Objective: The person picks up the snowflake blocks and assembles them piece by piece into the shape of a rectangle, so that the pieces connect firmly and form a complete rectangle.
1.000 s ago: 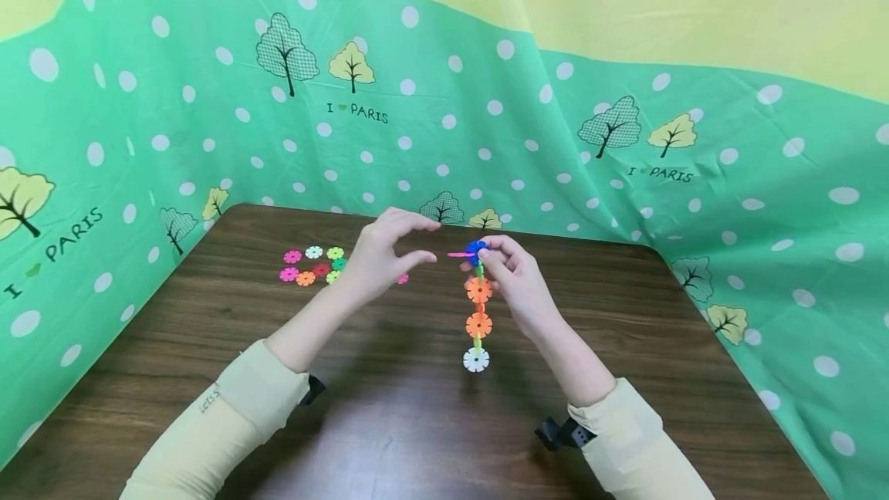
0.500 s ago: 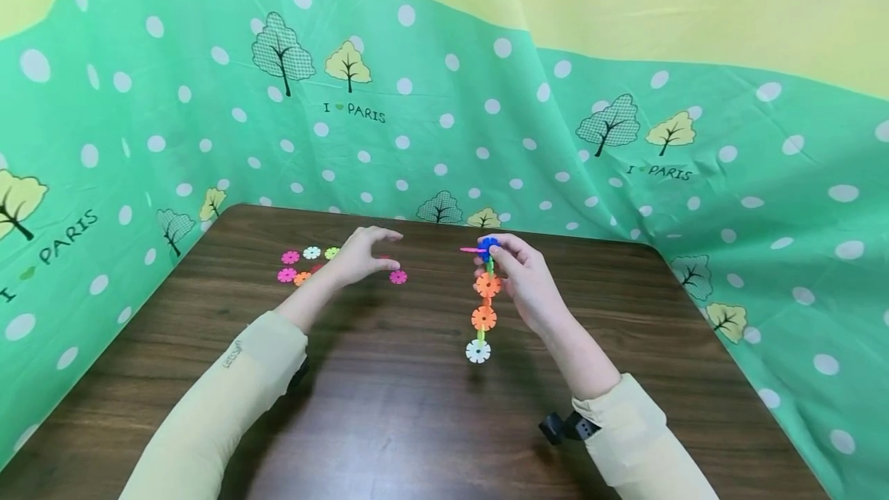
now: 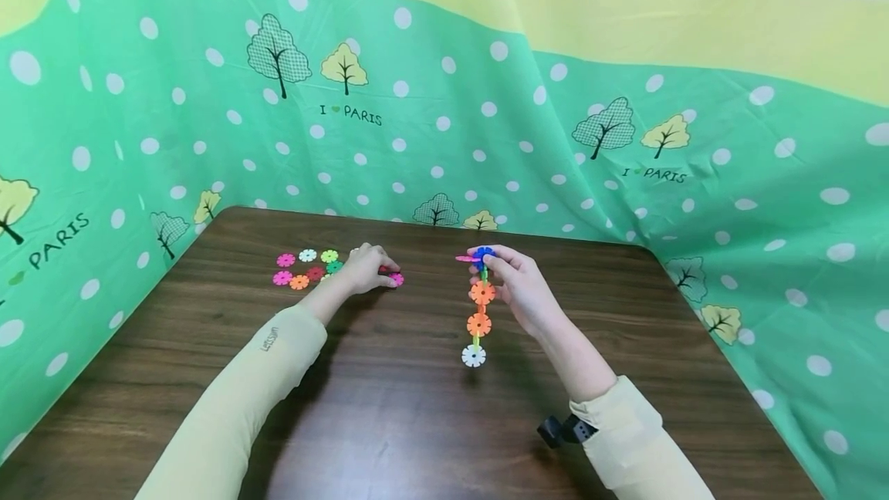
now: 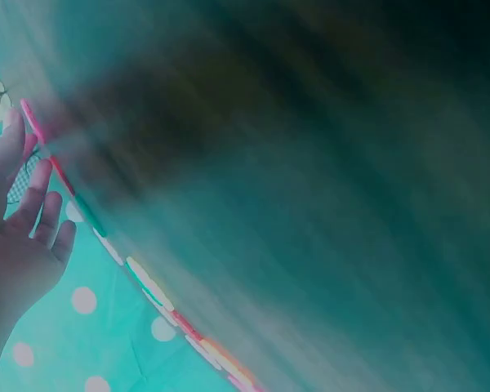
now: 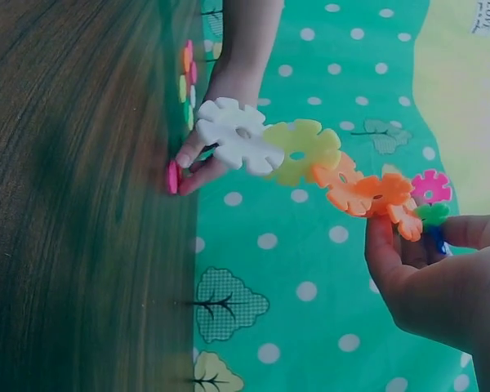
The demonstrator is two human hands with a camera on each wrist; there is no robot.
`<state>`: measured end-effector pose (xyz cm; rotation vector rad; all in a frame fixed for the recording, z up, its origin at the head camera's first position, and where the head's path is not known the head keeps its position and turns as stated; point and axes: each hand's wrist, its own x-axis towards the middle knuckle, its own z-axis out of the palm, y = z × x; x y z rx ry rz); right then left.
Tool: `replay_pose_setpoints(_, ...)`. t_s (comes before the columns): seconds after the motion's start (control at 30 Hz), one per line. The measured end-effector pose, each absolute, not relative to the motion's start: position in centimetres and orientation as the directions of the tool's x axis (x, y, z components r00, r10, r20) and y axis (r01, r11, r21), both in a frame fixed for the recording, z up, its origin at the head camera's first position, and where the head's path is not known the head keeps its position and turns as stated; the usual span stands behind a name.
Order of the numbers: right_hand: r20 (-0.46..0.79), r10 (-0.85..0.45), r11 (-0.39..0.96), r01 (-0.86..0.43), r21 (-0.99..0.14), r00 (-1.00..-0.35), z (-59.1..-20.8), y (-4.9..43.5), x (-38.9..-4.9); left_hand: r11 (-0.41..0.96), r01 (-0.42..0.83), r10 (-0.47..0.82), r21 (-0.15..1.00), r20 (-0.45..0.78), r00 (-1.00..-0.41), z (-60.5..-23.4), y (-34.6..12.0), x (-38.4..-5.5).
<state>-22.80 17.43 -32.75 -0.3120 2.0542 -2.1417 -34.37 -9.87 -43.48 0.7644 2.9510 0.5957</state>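
My right hand (image 3: 524, 288) pinches the top of a hanging chain of slotted flower-shaped plastic discs. At its top are a blue disc (image 3: 479, 255) and a pink disc (image 5: 431, 187), which sticks out to the left. Below come a green disc (image 5: 432, 214), orange discs (image 3: 478, 325), a yellow disc (image 5: 300, 155) and a white disc (image 3: 470, 359) at the bottom end. My left hand (image 3: 363, 268) is down at the table, thumb and fingertips pinching the edges of a loose pink disc (image 5: 173, 175).
Loose discs lie in rows at the back left of the brown wooden table (image 3: 389, 407), among them an orange disc (image 3: 299, 282) and a green disc (image 3: 334, 267); my left hand hides some. A green polka-dot cloth (image 3: 417, 130) hangs around the table's back and sides.
My left hand has moved left, away from the chain, and down to the loose pink disc, its fingers closing in. The right hand still holds the chain in nearly the same place.
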Motion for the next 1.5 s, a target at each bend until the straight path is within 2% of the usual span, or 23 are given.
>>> replay_pose_setpoints(0.27, 0.026, -0.26, -0.044, -0.015, -0.999, -0.965, -32.8, 17.2, -22.7, 0.816, 0.463, 0.465, 0.346, 0.083, -0.882, -43.2, -9.4, -34.1)
replay_pose_setpoints(0.5, 0.017, -0.273, -0.034, -0.008, -0.999, -0.962, -32.9, 17.2, -22.6, 0.762, 0.442, 0.47, 0.473, 0.065, -0.88, -42.4, -9.2, -33.6)
replay_pose_setpoints(0.67, 0.027, -0.281, -0.042, -0.016, -0.999, -0.959, -32.9, 17.2, -22.6, 0.708, 0.468, 0.459, 0.529, 0.159, -0.874, -40.9, -9.2, -32.5)
replay_pose_setpoints(0.87, 0.02, -0.266, 0.016, -0.025, -1.0, -0.964, -32.9, 17.2, -22.6, 0.627, 0.471, 0.435, 0.621, 0.222, -0.872, -38.7, -8.8, -30.9)
replay_pose_setpoints(1.27, 0.068, -0.283, 0.059, -0.089, -0.994, -0.957, -33.2, 16.8, -22.4, 0.475, 0.462, 0.255, 0.749, 0.385, -0.887, -34.2, -7.6, -26.7)
replay_pose_setpoints(1.5, 0.092, -0.328, 0.043, -0.112, -0.993, -0.94, -32.6, 16.5, -21.8, 0.31, 0.462, 0.17, 0.831, 0.429, -0.887, -32.9, -6.8, -24.5)
